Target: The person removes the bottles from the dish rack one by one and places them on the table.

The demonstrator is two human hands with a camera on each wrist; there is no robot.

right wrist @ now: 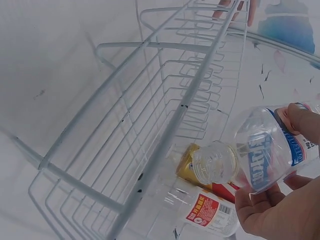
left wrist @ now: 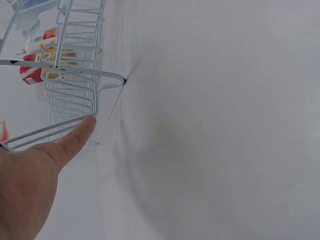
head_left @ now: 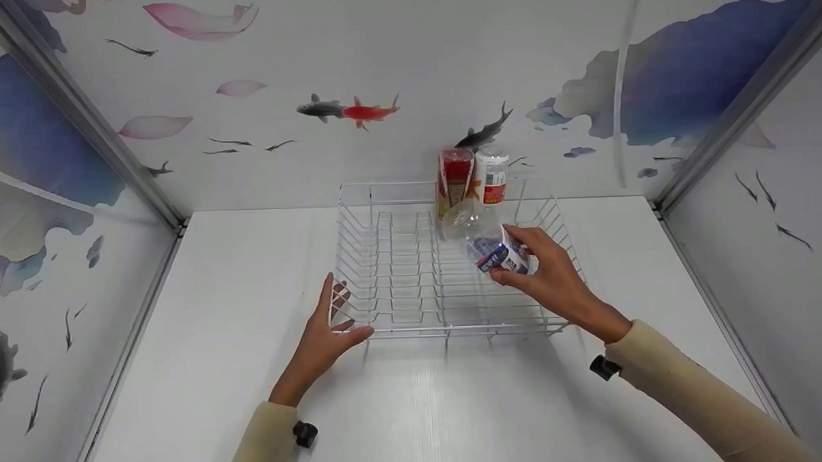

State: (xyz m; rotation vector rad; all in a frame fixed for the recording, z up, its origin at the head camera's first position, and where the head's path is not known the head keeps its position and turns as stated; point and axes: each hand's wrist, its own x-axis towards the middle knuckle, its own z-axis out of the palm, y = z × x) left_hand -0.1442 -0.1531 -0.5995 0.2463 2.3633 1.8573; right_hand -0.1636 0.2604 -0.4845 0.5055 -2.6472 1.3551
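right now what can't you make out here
- Right wrist: base of the clear plastic bottle, cut off by the right edge.
- Right wrist: part of the red-and-gold container, behind that bottle's neck.
- Left wrist: fingers of the left hand, thumb aside, cut off by the left edge.
- Head: fine print on the white container, too small.

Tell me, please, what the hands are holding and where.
Right hand: a clear bottle, by the labelled part of its body. Left hand: the wire rack, by its near left corner.
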